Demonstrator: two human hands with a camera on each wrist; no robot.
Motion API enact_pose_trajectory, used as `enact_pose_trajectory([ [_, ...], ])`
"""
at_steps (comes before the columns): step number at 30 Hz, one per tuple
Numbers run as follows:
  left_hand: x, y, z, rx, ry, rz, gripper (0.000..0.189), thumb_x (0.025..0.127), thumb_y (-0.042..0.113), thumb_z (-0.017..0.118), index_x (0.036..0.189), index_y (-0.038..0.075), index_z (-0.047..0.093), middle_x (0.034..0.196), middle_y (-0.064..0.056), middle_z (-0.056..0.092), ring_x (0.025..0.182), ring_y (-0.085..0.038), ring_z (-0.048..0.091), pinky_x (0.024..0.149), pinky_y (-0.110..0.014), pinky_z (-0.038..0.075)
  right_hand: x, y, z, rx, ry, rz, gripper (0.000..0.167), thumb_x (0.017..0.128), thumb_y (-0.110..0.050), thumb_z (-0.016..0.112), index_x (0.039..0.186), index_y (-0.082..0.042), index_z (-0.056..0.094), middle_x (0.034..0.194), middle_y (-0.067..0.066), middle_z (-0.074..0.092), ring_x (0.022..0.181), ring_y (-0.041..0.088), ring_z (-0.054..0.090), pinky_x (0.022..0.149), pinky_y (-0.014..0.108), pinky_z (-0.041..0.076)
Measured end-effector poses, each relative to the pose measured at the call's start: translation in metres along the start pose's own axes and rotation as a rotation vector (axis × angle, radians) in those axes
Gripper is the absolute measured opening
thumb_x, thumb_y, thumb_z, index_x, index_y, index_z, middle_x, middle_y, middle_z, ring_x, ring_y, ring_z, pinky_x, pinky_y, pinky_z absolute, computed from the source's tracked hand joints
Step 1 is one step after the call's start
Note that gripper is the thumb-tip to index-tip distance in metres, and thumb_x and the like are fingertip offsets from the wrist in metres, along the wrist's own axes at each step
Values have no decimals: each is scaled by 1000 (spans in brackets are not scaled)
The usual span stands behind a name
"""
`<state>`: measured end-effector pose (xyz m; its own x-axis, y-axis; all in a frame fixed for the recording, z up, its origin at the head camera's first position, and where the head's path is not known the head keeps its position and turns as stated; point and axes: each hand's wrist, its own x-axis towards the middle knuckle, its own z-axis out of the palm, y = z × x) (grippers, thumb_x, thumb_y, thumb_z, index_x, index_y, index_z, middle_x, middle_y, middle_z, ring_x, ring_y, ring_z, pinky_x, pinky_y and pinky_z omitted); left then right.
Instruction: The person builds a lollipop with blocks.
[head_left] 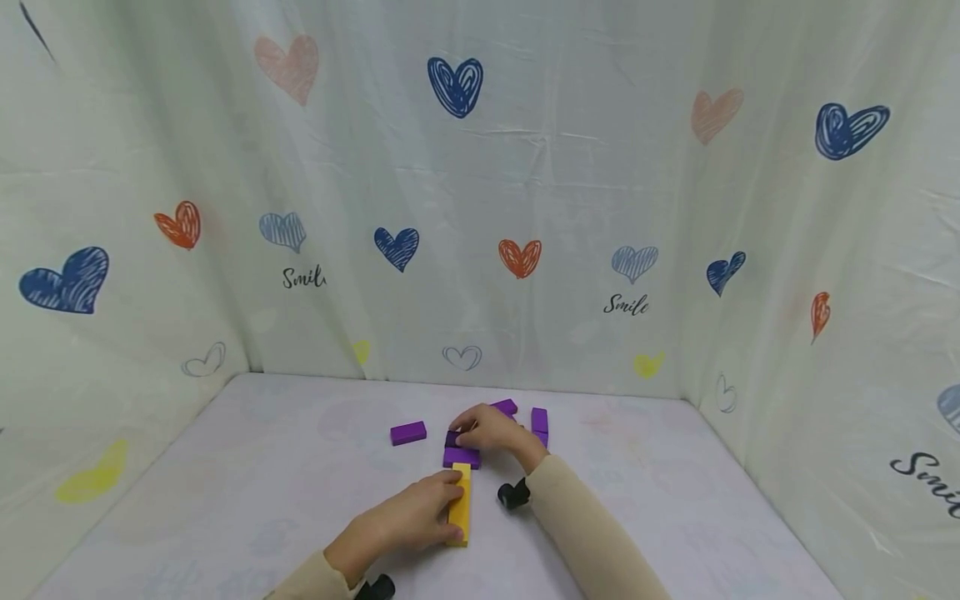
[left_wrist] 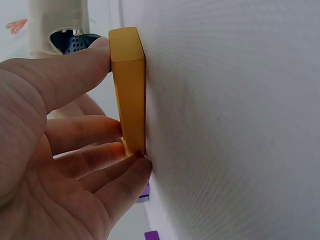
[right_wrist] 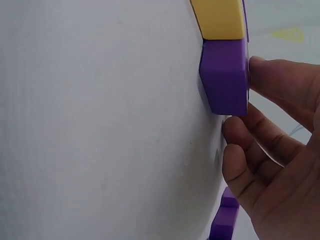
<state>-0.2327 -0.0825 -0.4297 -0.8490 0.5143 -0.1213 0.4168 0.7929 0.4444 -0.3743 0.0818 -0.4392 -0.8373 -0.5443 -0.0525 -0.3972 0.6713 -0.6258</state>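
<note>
A long yellow block [head_left: 461, 508] lies on the table, pointing away from me. My left hand [head_left: 411, 515] grips it, with the thumb near its close end and the fingers along its side toward the far end. Across its far end lies a purple block [head_left: 462, 457]. Just behind that one, a second, shaded purple block [head_left: 452, 439] is pinched by my right hand [head_left: 491, 429], whose fingers cover part of it. In the right wrist view the front purple block [right_wrist: 227, 77] touches the yellow block [right_wrist: 220, 20], and the right thumb is behind it.
A loose purple block [head_left: 408, 433] lies to the left. Beyond the right hand are more purple blocks, one partly hidden [head_left: 506, 407] and two end to end at the right [head_left: 539, 420]. A heart-printed curtain [head_left: 465, 317] encloses the white table [head_left: 300, 467].
</note>
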Motion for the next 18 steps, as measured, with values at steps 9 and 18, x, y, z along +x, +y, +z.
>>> enact_pose_trajectory([
  [9,1,-1,2,1,1,-6,56,82,41,73,126,8,62,142,-9,46,129,-28,45,105,-46,39,-3,-3,4,-5,14,5,20,91,-18,66,110,-21,73,102,-7,67,92,10,59,87,34,52],
  [18,2,-3,2,6,4,6,57,82,41,74,126,7,61,142,-10,46,129,-28,45,105,-46,39,-5,-3,3,-10,1,-5,22,90,-16,66,111,-20,72,102,-6,68,89,10,58,85,31,53],
])
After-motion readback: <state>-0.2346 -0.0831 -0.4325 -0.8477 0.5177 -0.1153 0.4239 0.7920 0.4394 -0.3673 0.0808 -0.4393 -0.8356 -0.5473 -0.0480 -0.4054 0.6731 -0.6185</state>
